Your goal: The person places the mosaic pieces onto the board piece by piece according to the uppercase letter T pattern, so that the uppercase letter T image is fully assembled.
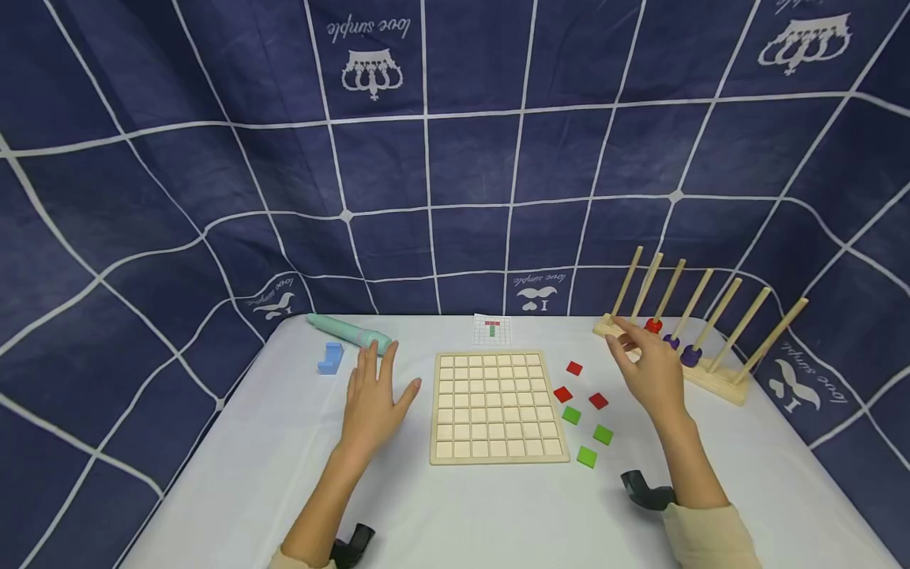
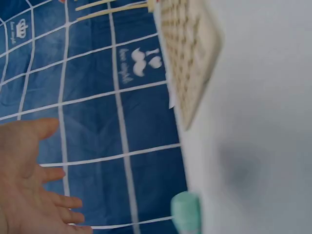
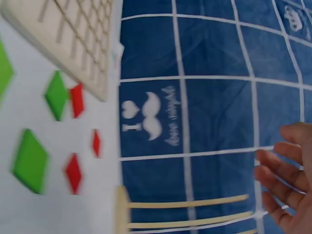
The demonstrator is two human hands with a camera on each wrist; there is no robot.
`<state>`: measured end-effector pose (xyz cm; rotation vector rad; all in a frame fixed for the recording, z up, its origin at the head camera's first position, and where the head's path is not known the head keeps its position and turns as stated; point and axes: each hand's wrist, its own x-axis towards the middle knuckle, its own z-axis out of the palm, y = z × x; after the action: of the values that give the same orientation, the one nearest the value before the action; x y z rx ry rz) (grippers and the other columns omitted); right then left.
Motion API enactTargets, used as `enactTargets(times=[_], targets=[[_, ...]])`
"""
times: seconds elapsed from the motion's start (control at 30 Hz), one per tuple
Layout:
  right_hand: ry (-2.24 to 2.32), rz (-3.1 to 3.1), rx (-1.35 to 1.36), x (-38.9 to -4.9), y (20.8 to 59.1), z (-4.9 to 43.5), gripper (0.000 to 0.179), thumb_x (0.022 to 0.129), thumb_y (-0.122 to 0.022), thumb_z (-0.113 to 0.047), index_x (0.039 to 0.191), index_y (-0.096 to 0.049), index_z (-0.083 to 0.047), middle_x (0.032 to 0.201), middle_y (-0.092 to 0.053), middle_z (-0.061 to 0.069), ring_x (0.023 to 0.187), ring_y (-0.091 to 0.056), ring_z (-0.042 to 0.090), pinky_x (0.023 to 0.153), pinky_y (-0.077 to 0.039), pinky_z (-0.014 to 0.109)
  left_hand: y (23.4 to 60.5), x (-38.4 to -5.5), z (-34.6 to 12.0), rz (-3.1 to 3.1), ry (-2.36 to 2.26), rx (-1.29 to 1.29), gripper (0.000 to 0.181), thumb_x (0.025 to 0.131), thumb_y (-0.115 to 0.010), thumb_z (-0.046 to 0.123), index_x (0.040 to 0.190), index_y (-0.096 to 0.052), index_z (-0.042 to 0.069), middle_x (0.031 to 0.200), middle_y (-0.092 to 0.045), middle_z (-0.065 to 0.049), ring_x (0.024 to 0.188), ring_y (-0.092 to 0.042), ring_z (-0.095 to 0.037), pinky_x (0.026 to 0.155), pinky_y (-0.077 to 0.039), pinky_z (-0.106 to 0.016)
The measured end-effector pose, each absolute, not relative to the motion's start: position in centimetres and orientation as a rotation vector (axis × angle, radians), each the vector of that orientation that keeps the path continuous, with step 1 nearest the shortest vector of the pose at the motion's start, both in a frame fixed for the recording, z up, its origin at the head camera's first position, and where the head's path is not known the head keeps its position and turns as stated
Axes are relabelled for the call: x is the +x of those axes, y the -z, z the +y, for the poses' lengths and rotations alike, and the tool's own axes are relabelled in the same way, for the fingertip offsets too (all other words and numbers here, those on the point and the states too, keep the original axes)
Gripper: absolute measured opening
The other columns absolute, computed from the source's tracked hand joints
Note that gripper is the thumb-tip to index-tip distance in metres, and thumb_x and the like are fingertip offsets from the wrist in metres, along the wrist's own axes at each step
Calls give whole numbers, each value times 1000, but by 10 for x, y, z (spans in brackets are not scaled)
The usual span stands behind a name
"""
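In the head view my left hand (image 1: 371, 405) is held over the table left of the wooden grid board (image 1: 490, 407), fingers spread and holding nothing. Its fingertips overlap the end of a mint-green tube (image 1: 341, 328). Empty in the left wrist view too, the left palm (image 2: 24, 183) faces the camera. My right hand (image 1: 650, 371) hovers at the wooden peg rack (image 1: 718, 382), partly hiding its base. The right wrist view shows that hand (image 3: 292, 170) with loosely bent fingers and nothing in them. Red square tiles (image 1: 563, 394) and green square tiles (image 1: 603, 434) lie between board and right hand.
A small pattern card (image 1: 492, 330) lies behind the board. Left of the left hand sits a blue block (image 1: 330, 359). Red and purple rings (image 1: 691, 356) are on some rack pegs. Dark blue checked cloth (image 1: 469, 158) hangs around the white table (image 1: 235, 442).
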<state>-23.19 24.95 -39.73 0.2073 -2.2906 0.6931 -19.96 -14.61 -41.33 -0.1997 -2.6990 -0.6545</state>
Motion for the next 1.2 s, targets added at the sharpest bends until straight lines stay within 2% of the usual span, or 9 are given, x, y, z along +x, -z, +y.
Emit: enactTargets(times=[0.1,0.2,0.33,0.43,0.6,0.7,0.87,1.0,1.2], targets=[[-810,-2233,158,-237,414,252,32,86,-67,-19,116,-65,-9,69,-66,8,60,-57,20,49,-41,24,430,-199,-139,-2673,780,-231,69,90,-56,40,144,-26,9,150,-14,-22,138,-5,-38,108,-14,-57],[-969,-2223,80,-243,433,257,31,86,-67,-20,114,-66,-9,59,-61,4,50,-48,10,42,-34,17,447,-200,-134,-2662,894,-302,72,89,-60,37,144,-26,8,149,-16,-22,137,-12,-39,105,-21,-58],[-1115,-2296,-45,-251,456,266,31,87,-66,-26,113,-66,-8,46,-41,-1,39,-29,5,34,-22,21,467,-204,-131,-2714,1044,-407,79,85,-65,37,145,-23,8,149,-17,-22,134,-21,-41,103,-27,-57],[-1164,-2379,-107,-255,473,272,35,87,-64,-32,114,-65,-9,43,-32,-2,38,-23,7,33,-19,24,480,-206,-132,-2797,1141,-485,86,82,-68,38,147,-20,9,149,-14,-22,134,-20,-42,103,-26,-58],[-1219,-2509,-179,-259,498,279,42,86,-63,-39,117,-64,-10,43,-35,-2,38,-27,10,35,-24,25,495,-204,-136,-2922,1147,-690,100,75,-71,49,148,-13,11,150,-11,-23,136,-8,-44,104,-13,-63],[-1168,-2571,-167,-262,507,281,42,85,-66,-35,116,-64,-7,43,-35,-1,38,-29,11,40,-26,26,503,-202,-136,-2943,1066,-763,106,72,-69,58,148,-13,10,150,-12,-22,137,-5,-42,107,-6,-60],[-1047,-2611,-68,-270,514,281,42,82,-69,-30,115,-64,-4,43,-35,-1,39,-30,11,41,-26,27,511,-202,-136,-2950,923,-769,103,71,-65,64,147,-22,9,151,-13,-20,138,-7,-38,110,-6,-54],[-1002,-2656,-17,-278,515,278,46,80,-71,-35,115,-65,-5,44,-34,-2,41,-29,11,40,-24,26,510,-201,-137,-2958,874,-769,99,70,-66,64,144,-31,8,151,-13,-20,138,-8,-37,110,-7,-52],[-872,-2740,59,-291,519,269,50,79,-71,-41,114,-65,-6,48,-33,-3,45,-28,13,42,-22,27,507,-200,-140,-3008,791,-769,100,68,-63,69,144,-33,12,152,-14,-15,139,-9,-31,111,-9,-48]])
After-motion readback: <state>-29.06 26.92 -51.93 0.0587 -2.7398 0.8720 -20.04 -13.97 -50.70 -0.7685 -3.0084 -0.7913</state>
